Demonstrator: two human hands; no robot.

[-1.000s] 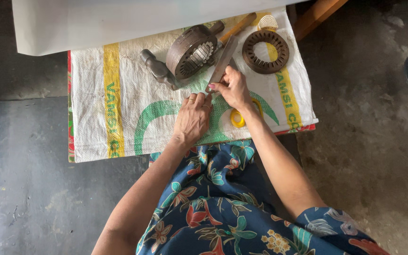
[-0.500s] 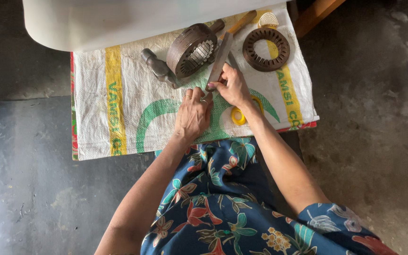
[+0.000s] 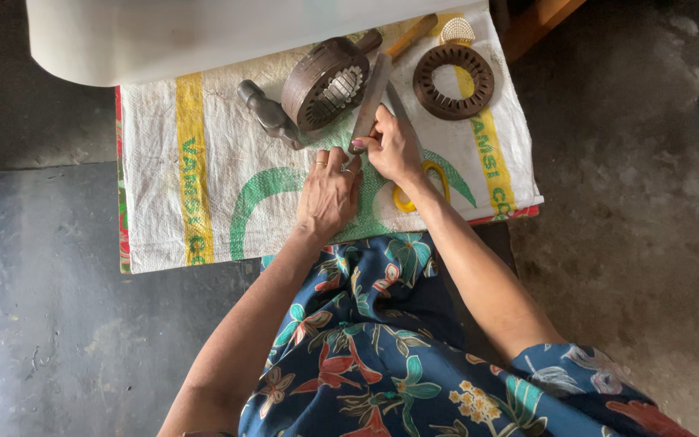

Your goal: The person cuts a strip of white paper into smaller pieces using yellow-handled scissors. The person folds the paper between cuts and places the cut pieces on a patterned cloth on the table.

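Head view: right hand (image 3: 396, 150) closes its grip on a flat metal file (image 3: 370, 101); left hand (image 3: 327, 194) lies flat, fingers loose, beside it on the white woven sack (image 3: 204, 186) with yellow stripes.

Arms: I see both bare to the shoulder, no sleeves | left hand (image 3: 327, 194): a thin ring on one finger | right hand (image 3: 394, 150): pink-painted nail showing | clothing: my view shows a dark blue dress (image 3: 382, 340) printed with teal leaves, red and yellow flowers.
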